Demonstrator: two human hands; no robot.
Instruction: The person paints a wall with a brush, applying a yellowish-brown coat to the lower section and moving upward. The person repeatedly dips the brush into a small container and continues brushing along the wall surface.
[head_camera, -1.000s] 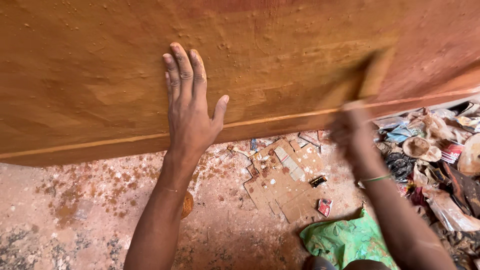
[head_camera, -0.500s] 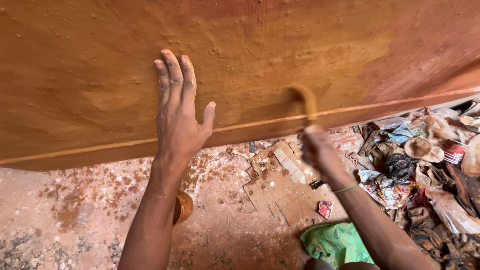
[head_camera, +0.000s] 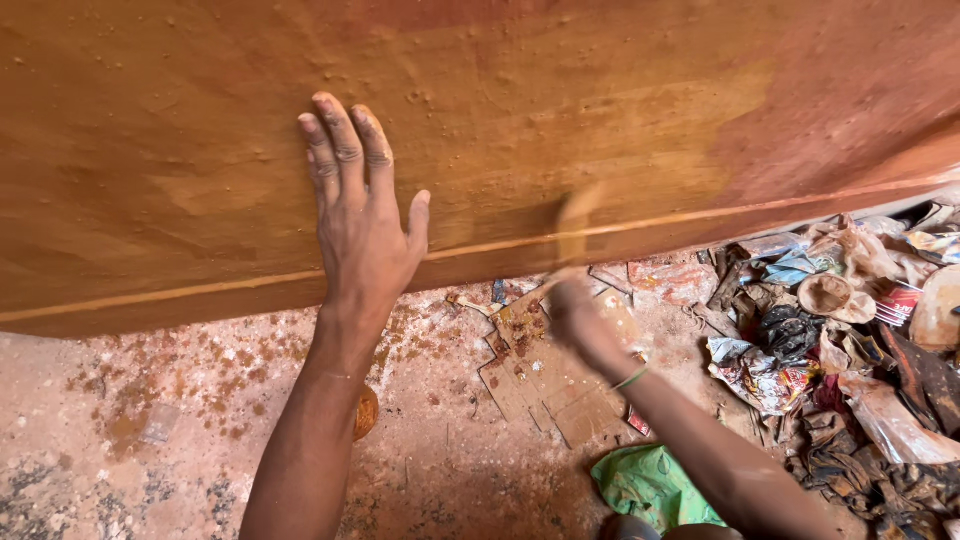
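The left hand (head_camera: 362, 225) is pressing flat, fingers spread and holding nothing, against the orange-brown painted panel (head_camera: 620, 90). To its right, the right hand (head_camera: 580, 308) is clenching a blurred brush (head_camera: 574, 225), apparently coating the panel's lower edge; the next stroke calls for steady, even pressure.

The left hand (head_camera: 362, 215) lay flat, palm forward, fingers straight and close together, thumb spread to the right, the bare forearm rising straight from below. The right hand (head_camera: 580, 312) was blurred, closed in a grip, its forearm slanting in from the lower right, a thin green band at the wrist.
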